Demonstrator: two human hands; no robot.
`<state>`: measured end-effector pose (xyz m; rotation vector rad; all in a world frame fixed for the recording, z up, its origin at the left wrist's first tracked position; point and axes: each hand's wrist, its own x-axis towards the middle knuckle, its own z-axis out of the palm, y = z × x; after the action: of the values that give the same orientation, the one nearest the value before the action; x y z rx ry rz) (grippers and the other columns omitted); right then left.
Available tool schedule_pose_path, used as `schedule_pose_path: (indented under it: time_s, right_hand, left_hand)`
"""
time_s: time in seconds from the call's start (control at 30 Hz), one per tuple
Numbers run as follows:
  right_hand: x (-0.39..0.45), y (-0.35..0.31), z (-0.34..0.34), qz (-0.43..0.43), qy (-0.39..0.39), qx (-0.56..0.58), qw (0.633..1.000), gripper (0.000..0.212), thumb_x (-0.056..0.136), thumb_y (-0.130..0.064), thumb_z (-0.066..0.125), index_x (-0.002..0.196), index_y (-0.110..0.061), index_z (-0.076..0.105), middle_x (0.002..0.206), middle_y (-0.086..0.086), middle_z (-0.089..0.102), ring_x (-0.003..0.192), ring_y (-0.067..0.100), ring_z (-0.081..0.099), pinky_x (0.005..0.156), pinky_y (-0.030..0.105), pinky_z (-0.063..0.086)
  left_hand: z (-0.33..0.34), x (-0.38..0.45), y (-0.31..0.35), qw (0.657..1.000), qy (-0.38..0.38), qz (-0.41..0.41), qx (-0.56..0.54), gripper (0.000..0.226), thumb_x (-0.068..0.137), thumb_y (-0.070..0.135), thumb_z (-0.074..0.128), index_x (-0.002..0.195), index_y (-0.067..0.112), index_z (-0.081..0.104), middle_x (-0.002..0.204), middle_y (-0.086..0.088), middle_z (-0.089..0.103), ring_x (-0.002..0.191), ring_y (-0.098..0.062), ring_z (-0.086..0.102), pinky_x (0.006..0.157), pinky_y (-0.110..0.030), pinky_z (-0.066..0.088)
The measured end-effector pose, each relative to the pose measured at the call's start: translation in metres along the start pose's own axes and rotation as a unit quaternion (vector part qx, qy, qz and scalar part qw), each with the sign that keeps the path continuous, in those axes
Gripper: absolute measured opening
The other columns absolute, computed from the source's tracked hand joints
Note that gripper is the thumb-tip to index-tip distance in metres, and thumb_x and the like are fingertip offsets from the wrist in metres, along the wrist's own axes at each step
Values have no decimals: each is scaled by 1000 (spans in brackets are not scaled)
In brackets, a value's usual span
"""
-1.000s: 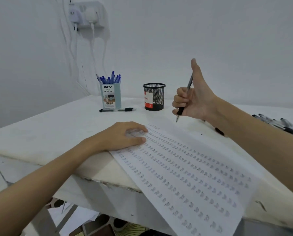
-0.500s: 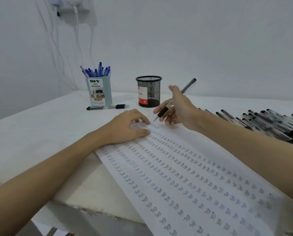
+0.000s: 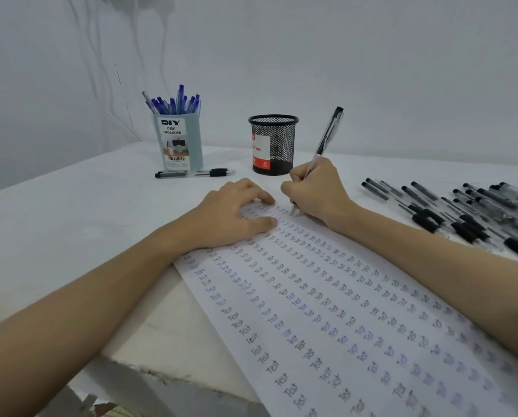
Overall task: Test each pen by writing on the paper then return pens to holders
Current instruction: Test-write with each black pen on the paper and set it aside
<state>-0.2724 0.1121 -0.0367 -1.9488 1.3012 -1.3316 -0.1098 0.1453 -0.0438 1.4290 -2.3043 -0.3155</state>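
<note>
Pens are spread across the white table (image 3: 56,224), seen L to R. At far L-centre a pale blue desk organizer (image 3: 181,142), labelled "DIY DESK ORGANIZER", is stood upright near the wall and is packed w/ blue pens (image 3: 173,103), caps up. Just in front of it one black pen (image 3: 194,173) is laid flat on the table, roughly parallel to the table's far edge. To the R of the organizer, apart from it, a black mesh pen holder (image 3: 273,144) w/ a red-and-white label is stood upright; contents can't be told.

The paper (image 3: 342,311), filled w/ rows of handwritten "Test" in black and blue ink, is laid diagonally from centre to lower R, overhanging the near table edge. Its upper L corner is pressed down by the left hand (image 3: 236,215), palm down, fingers spread and only slightly bent, nothing gripped.

Just R of that hand, the right hand (image 3: 314,191) is rested on the paper w/ fingers curled round a clear-barrel black pen (image 3: 326,136); its tip is set on the paper at the top of the sheet, cap end tilted up and to the R.

At far R a pile of black pens (image 3: 462,209) is laid loose on the table, well apart from both holders.
</note>
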Motion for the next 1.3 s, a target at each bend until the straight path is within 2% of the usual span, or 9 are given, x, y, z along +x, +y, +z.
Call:
schedule_pose_path:
  time_s: [0.13,0.27,0.4,0.53,0.67,0.77,0.97,1.1,1.3]
  right_hand:
    - [0,-1,0,-11,-10,-7,1000,47,67,10,48,39,-16,22,31,-10,14,56,20,28,59,26,37]
    - [0,-1,2,-14,-10,-30,999,53,68,10,47,35,-20,18,31,-9,12,49,14,20,59,28,29]
    - [1,-1,0,-14,-4,-27,1000,47,69,10,48,41,-17,21,31,-9,13,54,19,26,58,27,28]
    - [0,-2,1,-15,-20,-44,999,49,69,10,46,41,-17,17,32,-8,11,47,11,19,52,24,22]
    - [1,0,0,-8,1,-33,999,47,69,9,49,41,-17,20,31,-9,12,58,19,31,56,26,26]
    - [0,-1,0,-14,2,-37,999,50,68,10,48,39,-18,19,31,-8,11,58,20,30,58,27,27]
    - [0,-2,0,-14,-1,-47,999,47,69,9,48,41,-17,20,30,-8,12,59,20,31,58,27,26]
    - [0,-2,0,-14,6,-50,999,47,70,8,48,42,-17,20,31,-7,11,58,20,28,57,27,26]
    - [0,-2,-1,3,5,-61,998,45,69,7,49,43,-16,21,30,-7,12,58,19,28,52,26,22]
  left_hand:
    - [0,0,-2,1000,2,-3,-5,67,61,75,39,116,39,55,116,19,44,112,-2,41,103,-34,32]
    - [0,0,-1,1000,-3,-5,-5,61,67,69,45,118,37,55,117,17,44,113,-3,41,104,-37,32]
    - [-1,0,-1,1000,-4,-6,-4,65,63,73,42,117,38,55,117,18,44,113,-2,40,105,-37,31]
    - [-1,0,-1,1000,-3,-7,-9,59,65,69,45,115,39,54,116,18,44,111,-1,40,105,-37,31]
    - [0,0,-2,1000,-6,-3,-11,60,66,69,46,117,38,54,117,17,44,114,-2,39,106,-37,30]
    - [0,0,-2,1000,-2,-3,-16,67,57,76,38,113,42,54,115,19,44,112,0,39,105,-35,30]
    - [0,0,-2,1000,-4,-4,-16,60,63,71,44,114,41,54,116,18,44,113,-1,39,107,-39,29]
    - [0,0,-2,1000,-3,-4,-16,68,57,76,37,113,42,54,114,20,43,112,0,38,107,-39,29]
    - [0,1,-3,1000,-3,-3,-19,65,58,75,39,112,42,53,113,19,43,113,-3,41,107,-39,30]
